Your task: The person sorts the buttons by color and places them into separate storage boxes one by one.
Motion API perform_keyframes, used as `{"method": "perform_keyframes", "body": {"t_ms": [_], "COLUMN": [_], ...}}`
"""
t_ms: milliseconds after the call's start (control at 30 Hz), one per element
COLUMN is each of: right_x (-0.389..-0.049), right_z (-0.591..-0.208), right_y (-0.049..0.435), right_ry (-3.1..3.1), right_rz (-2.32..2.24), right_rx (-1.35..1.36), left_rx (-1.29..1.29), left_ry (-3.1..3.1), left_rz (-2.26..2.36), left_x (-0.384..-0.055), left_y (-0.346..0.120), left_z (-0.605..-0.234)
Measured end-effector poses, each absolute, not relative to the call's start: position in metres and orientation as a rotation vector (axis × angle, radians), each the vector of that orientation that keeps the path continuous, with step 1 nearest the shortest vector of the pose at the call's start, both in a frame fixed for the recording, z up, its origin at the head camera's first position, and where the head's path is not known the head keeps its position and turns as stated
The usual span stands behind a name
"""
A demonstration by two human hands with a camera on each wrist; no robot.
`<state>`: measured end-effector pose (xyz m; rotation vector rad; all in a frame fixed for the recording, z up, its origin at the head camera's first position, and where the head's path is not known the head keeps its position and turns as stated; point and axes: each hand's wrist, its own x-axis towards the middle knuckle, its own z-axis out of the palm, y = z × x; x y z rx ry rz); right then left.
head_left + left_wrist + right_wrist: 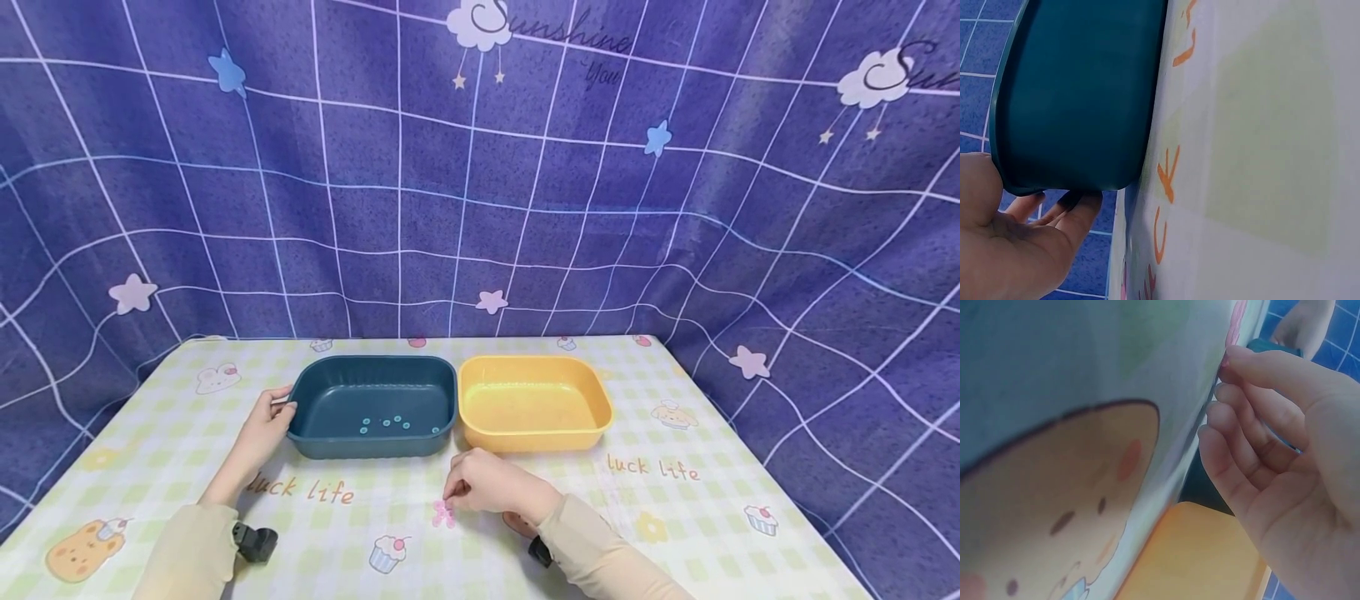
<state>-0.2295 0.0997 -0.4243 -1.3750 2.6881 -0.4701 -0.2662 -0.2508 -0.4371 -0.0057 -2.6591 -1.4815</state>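
At the left end of the dark teal bin [372,447], my left hand [270,423] grips the rim. The left wrist view has the thumb side of that hand [1029,231] at the rim and the fingers against the end wall of the bin. Several small teal rings [387,422] lie scattered on the bin's floor. My right hand [491,483] is low over the cloth in front of the bins. Its thumb and index finger pinch a small pink piece [443,515], flat and lobed. The right wrist view shows a pink edge [1235,325] at the fingertips, the other fingers loosely curled.
A yellow bin [536,443] stands close against the teal bin's right side. Both sit on a table with a green-and-white checked cloth [300,550] printed with cartoons and lettering. Behind the table hangs a blue grid-patterned curtain [420,208].
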Motion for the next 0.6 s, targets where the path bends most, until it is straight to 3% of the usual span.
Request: {"method": "perform_keyframes", "body": {"t_ms": [600], "right_x": [-0.232], "right_z": [-0.4225], "right_y": [0.1071], "right_ry": [2.655], "right_rz": [-0.702], "right_rx": [-1.39], "left_rx": [-0.006], "left_ry": [-2.662], "left_rz": [-1.457], "left_x": [-0.2654], "left_y": [-0.2502], "left_z": [-0.4363]}}
